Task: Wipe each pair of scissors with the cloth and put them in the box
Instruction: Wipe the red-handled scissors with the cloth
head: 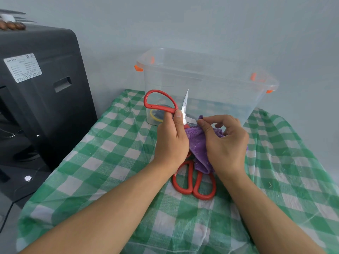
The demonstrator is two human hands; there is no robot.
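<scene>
My left hand (pixel 172 138) grips a pair of red-handled scissors (pixel 161 103) held open, one handle loop up to the left and one blade pointing upward. My right hand (pixel 223 143) pinches a purple cloth (pixel 197 143) around the other blade. A second pair of red-handled scissors (pixel 194 182) lies on the green checked tablecloth (pixel 102 162) below my hands, its blades hidden under the cloth. Behind my hands stands the clear plastic box (pixel 205 83) with orange clips; a pair with a yellow handle (pixel 156 117) lies inside.
A large black machine (pixel 42 92) with a white label stands at the left, close to the table's edge. A plain pale wall runs behind the box. The tablecloth extends to the right and towards me.
</scene>
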